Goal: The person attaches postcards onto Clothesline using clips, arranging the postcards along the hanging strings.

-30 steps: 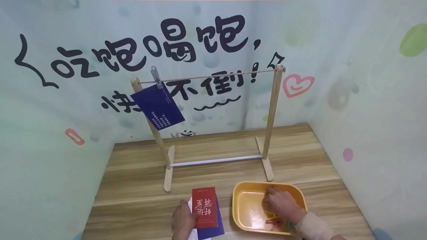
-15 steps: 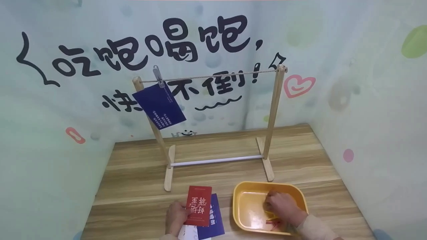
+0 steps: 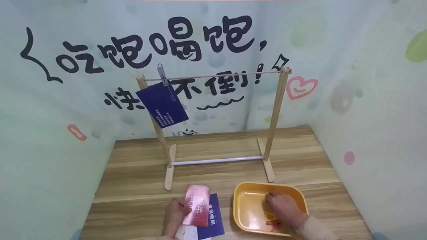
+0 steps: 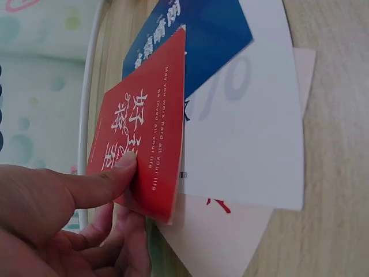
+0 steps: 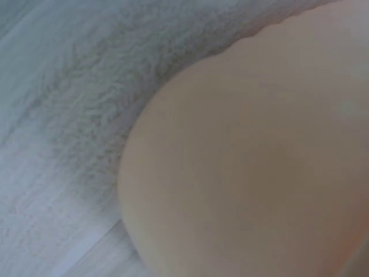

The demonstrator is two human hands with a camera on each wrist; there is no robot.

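Note:
My left hand [image 3: 175, 213] pinches a red card [image 3: 196, 205] with white lettering, thumb on its printed face and fingers behind. In the left wrist view this card [image 4: 144, 127] is lifted at a tilt above a blue card [image 4: 202, 40] and white cards [image 4: 253, 144] on the table. Inside the yellow tray [image 3: 237, 210], my right hand [image 3: 283, 206] reaches down with bent fingers. Small red clothespins [image 3: 274, 225] lie by it, along with something yellow. Its fingertips are hidden, so a grip cannot be made out. Blurred skin fills most of the right wrist view.
A wooden stand with a string [image 3: 217, 76] across its two posts [image 3: 277, 113] rises behind the tray. From the string's left end a grey clip [image 3: 162, 75] holds another blue card [image 3: 163, 105]. Printed pale walls [image 3: 367, 100] enclose the wooden table [image 3: 217, 143].
My left hand has lifted the red card off the stack and shifted it left, tilting it so it catches the light. The right hand has stayed in the tray.

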